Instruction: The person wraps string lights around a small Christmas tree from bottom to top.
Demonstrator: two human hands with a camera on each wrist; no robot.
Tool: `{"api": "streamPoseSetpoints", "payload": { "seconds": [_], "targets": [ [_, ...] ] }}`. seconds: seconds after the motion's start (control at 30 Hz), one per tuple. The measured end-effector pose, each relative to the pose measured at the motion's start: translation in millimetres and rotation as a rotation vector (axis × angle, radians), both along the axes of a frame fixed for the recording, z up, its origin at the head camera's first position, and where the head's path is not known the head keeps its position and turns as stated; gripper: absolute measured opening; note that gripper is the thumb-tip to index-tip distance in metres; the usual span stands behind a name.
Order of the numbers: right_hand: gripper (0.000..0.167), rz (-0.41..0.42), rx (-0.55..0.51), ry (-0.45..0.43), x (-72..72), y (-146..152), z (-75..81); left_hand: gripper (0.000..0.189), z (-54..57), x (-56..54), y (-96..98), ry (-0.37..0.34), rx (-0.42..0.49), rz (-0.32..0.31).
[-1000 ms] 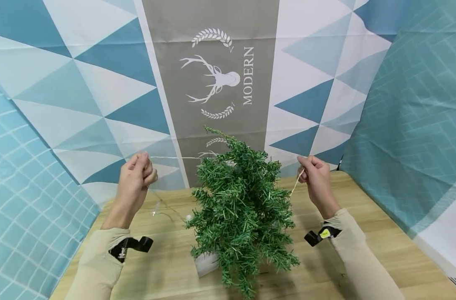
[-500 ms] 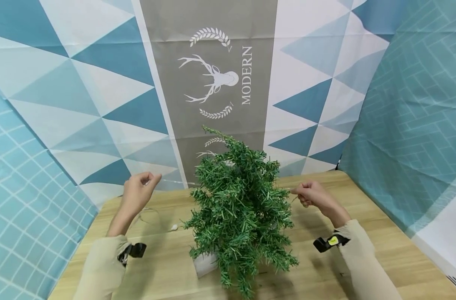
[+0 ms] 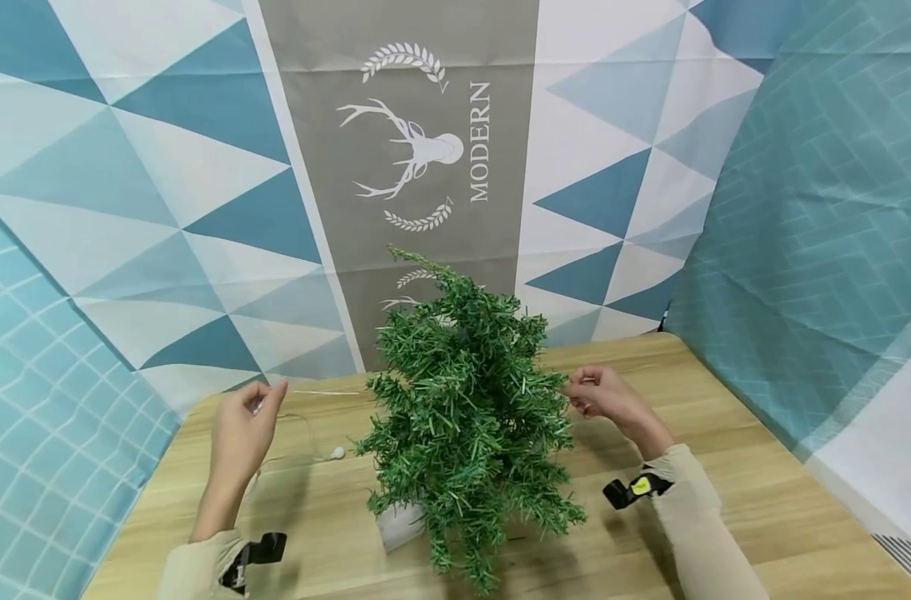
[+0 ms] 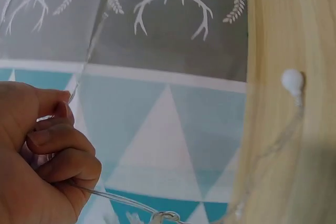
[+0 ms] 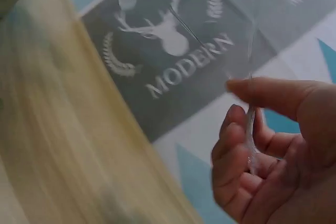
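Note:
A small artificial Christmas tree (image 3: 470,408) stands on the table in the head view, its tip bent to the left. My left hand (image 3: 239,433), left of the tree, pinches a thin clear string of lights (image 3: 327,392) between thumb and forefinger. From there the wire runs right and passes behind the branches. More of the string trails from under the curled fingers in the left wrist view, ending near a white round bulb (image 4: 292,81) on the table. At the tree's right side my right hand (image 3: 611,402) pinches the string too; a length of wire (image 5: 252,135) crosses its palm.
A pale block-like base (image 3: 401,527) shows under the tree's lower left branches. Behind the wooden table (image 3: 650,533) hangs a patterned cloth (image 3: 395,333) with deer heads, and blue tile-print cloths (image 3: 35,417) flank it. Black straps with cameras (image 3: 263,550) sit on both wrists.
Both hands have come down from near the tree's upper part to about its mid-height, lowering the string behind it. The right hand has moved in close to the branches. The view has shifted slightly.

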State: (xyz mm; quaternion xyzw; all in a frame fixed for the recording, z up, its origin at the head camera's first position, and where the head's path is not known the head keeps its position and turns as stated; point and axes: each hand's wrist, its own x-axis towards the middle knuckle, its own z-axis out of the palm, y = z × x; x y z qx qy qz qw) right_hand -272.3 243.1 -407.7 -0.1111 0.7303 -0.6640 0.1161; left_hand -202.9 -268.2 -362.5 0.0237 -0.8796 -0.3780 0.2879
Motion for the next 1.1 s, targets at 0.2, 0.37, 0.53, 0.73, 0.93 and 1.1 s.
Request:
{"api": "streamPoseSetpoints", "payload": {
  "seconds": [0.2, 0.37, 0.53, 0.73, 0.93, 1.1],
  "targets": [
    [0.018, 0.073, -0.414, -0.043, 0.3, -11, 0.4, 0.043, 8.5, 6.3, -15.1, 0.005, 0.102, 0.073],
    [0.025, 0.107, -0.469, -0.026, 4.2, -5, 9.4, 0.043, 28.5, 17.7, -20.4, 0.009, 0.356, -0.010],
    [0.031, 0.098, -0.352, 0.011, 5.3, -6, 12.9, 0.039, 49.8, 34.1, -15.8, 0.106, 0.629, -0.208],
    [0.025, 0.131, -0.268, 0.048, 9.0, -10, 18.3, 0.032, 63.7, 54.6, -13.8, 0.161, 0.781, -0.439],
    [0.021, 0.087, -0.237, 0.173, 21.1, -6, 40.3, 0.027, 72.9, 69.4, -14.9, 0.132, 0.890, -0.688],
    [0.017, -0.002, -0.239, 0.358, 40.5, -3, 65.6, 0.029, 79.0, 76.7, -11.0, 0.078, 0.936, -0.880]
  ]
}}
